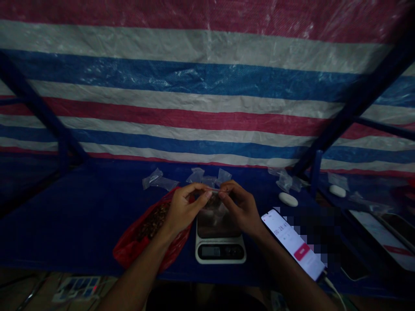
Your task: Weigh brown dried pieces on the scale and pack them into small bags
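Observation:
My left hand (186,208) and my right hand (238,206) meet above a digital kitchen scale (220,251), their fingertips pinching a thin reddish strand (218,190), possibly a rubber band. Directly below my fingers, a clear plastic bag (210,214) holding something dark rests on the scale's platform, partly hidden by my hands. To the left of my left hand lies a red plastic bag (151,231) filled with small brown pieces. The scale's display is too dim to read.
Several small clear plastic bags (197,176) lie along the dark blue table cover (65,224), with two white oval objects (288,199) to the right. A phone (293,244) shows a timer beside my right forearm. A striped tarp (207,103) hangs behind, crossed by dark blue frame bars.

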`<state>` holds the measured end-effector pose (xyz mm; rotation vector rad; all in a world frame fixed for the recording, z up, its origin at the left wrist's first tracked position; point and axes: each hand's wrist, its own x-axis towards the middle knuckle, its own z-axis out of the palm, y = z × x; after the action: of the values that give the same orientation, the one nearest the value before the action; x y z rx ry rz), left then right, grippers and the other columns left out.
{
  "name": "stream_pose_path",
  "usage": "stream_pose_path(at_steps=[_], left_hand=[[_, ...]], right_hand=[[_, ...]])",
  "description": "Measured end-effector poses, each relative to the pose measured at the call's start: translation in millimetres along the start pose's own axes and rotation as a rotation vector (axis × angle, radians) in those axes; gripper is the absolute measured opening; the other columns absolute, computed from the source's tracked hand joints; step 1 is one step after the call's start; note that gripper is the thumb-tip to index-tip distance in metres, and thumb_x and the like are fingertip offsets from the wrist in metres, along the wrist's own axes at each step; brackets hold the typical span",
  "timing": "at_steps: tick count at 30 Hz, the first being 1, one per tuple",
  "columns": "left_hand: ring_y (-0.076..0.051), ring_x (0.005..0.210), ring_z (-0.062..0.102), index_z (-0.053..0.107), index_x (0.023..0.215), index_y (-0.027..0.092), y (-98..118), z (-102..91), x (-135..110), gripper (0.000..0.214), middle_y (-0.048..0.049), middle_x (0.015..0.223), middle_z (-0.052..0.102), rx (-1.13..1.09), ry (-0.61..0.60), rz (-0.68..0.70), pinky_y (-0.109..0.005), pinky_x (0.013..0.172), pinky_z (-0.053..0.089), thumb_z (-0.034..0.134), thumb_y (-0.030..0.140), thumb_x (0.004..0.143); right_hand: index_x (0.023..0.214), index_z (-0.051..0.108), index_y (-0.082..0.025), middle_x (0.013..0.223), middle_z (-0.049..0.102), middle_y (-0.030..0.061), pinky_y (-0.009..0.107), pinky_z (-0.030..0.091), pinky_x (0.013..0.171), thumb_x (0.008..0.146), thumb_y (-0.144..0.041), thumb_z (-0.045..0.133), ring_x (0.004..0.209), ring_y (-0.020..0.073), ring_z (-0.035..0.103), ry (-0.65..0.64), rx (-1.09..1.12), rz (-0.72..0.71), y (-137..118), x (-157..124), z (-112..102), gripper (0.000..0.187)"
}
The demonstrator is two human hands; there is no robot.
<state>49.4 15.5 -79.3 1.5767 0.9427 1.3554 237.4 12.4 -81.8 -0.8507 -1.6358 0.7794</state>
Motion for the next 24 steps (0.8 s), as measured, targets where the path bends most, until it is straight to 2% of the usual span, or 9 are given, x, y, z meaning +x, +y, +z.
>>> stream_pose_path(at_steps=[9, 17, 21, 24], left_hand=[[-0.021, 0.084, 0.073, 0.078, 0.084, 0.018, 8, 3.0, 2, 0.014, -0.0062, 0.089, 0.079, 0.096, -0.016, 0.08, -0.032, 0.082, 0.057, 0.073, 0.03, 0.088], [-0.023, 0.09, 0.076, 0.082, 0.082, 0.022, 9, -3.6, 2, 0.009, -0.0058, 0.094, 0.081, 0.015, -0.055, 0.06, -0.034, 0.084, 0.059, 0.077, 0.029, 0.085], [-0.025, 0.093, 0.076, 0.084, 0.08, 0.024, 10, -10.2, 4, 0.007, -0.0063, 0.093, 0.082, -0.006, -0.031, 0.044, -0.037, 0.089, 0.06, 0.081, 0.03, 0.081], [-0.026, 0.097, 0.076, 0.084, 0.081, 0.024, 10, -14.7, 6, 0.008, -0.007, 0.093, 0.082, 0.019, -0.062, 0.056, -0.04, 0.094, 0.058, 0.081, 0.031, 0.081]], right_hand=[[0.085, 0.067, -0.021, 0.086, 0.064, 0.0037, 0.031, 0.048, 0.069, 0.094, -0.032, 0.066, 0.078, 0.0175, 0.06, 0.015, -0.027, -0.074, -4, 1, 6, 0.014], [0.083, 0.072, -0.022, 0.084, 0.069, 0.0037, 0.034, 0.052, 0.073, 0.092, -0.03, 0.071, 0.078, 0.0182, 0.064, 0.025, 0.004, -0.095, -8, 2, 1, 0.011], [0.084, 0.077, -0.024, 0.083, 0.071, 0.0041, 0.034, 0.052, 0.071, 0.093, -0.031, 0.071, 0.077, 0.0188, 0.065, 0.015, 0.024, -0.096, -7, 3, -4, 0.013], [0.086, 0.08, -0.027, 0.082, 0.071, 0.0038, 0.035, 0.052, 0.069, 0.091, -0.034, 0.073, 0.076, 0.0192, 0.065, -0.01, 0.036, -0.09, -6, 3, -7, 0.012]])
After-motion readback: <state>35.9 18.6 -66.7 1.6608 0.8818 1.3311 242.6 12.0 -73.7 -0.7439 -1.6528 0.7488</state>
